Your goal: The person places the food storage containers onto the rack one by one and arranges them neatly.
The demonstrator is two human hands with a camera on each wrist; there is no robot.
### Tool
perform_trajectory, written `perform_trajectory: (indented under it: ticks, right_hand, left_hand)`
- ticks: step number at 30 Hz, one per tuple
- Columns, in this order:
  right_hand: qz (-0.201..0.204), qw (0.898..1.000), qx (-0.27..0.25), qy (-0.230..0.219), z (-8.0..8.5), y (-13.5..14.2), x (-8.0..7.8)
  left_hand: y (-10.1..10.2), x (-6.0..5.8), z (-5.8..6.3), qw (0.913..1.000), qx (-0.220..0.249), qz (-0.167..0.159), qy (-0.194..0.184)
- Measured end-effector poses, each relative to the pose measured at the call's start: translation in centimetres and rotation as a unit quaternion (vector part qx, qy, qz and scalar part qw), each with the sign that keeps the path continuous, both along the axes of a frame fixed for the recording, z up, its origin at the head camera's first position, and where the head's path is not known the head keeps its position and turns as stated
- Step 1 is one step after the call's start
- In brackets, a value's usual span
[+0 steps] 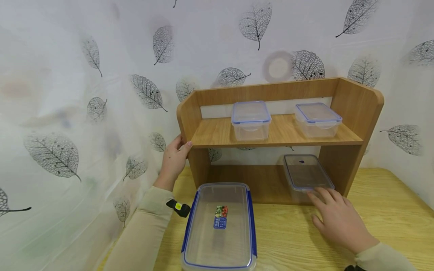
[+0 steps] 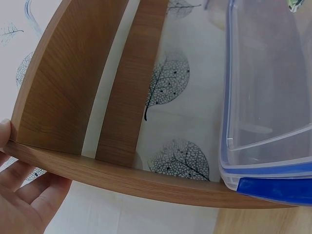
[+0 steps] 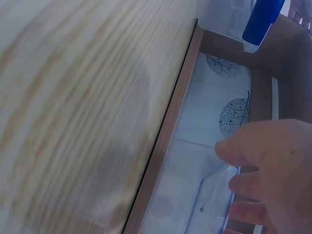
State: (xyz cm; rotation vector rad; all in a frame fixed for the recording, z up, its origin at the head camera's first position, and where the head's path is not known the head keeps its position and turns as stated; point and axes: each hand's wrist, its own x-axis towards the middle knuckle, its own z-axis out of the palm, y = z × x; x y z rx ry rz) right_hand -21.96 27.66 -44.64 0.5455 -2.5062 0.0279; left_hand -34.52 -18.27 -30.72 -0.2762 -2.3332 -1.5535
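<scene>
On the table stands a two-tier wooden desk shelf (image 1: 216, 131). My left hand (image 1: 173, 160) grips its left side panel, thumb at the front edge where the upper board meets it and fingers round the outside. A clear lidded food container (image 1: 306, 171) sits at the right of the lower tier. Over that container's front edge, my right hand (image 1: 337, 222) reaches with loosely bent fingers, fingertips right at the lid's rim. In the right wrist view, the thumb and fingers (image 3: 243, 183) are spread apart. A large food container (image 1: 220, 248) with blue side clips stands before the shelf.
Two smaller clear containers with blue-rimmed lids, one left (image 1: 251, 130) and one right (image 1: 318, 128), stand on the upper tier. Behind the shelf hangs a leaf-patterned curtain (image 1: 203, 45). The pale wooden table (image 1: 281, 241) extends in front and to the right.
</scene>
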Motion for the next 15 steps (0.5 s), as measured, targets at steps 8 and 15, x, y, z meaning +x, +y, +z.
perform_trajectory:
  ticks: [8, 15]
  right_hand:
    - [-0.003, 1.0, 0.004, -0.015, -0.01, 0.13, 0.08]
    - [-0.01, 0.999, 0.008, -0.032, 0.14, -0.3, 0.41]
  left_hand:
    - [0.03, 0.0, 0.0, 1.0, 0.004, -0.007, 0.005]
    - [0.0, 0.04, 0.12, 1.0, 0.005, -0.004, 0.0]
